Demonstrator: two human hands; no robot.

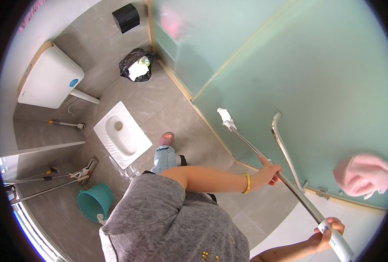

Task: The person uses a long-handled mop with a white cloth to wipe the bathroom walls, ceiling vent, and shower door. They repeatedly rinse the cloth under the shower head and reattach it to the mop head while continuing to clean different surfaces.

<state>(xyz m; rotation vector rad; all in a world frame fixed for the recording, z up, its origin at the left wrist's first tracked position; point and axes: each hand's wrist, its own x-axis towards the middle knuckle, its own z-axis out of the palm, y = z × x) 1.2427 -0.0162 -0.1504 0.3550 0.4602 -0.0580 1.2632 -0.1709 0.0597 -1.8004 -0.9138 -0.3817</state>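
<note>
A long metal pole runs slanting across the right half. My left hand, a yellow bangle on its wrist, is around the pole's middle. Nearer the pole's end, my right hand grips its white sleeve handle. At the far end of the pole a narrow white head is at the frosted glass partition; whether it touches the glass I cannot tell. To the right of that head, a curved chrome door handle is fixed to the glass.
A white squat toilet is set in the grey tiled floor, below a cistern. Beyond it stands a bin with a black bag. A teal bucket and mops are at the left. Pink cloth hangs at the right.
</note>
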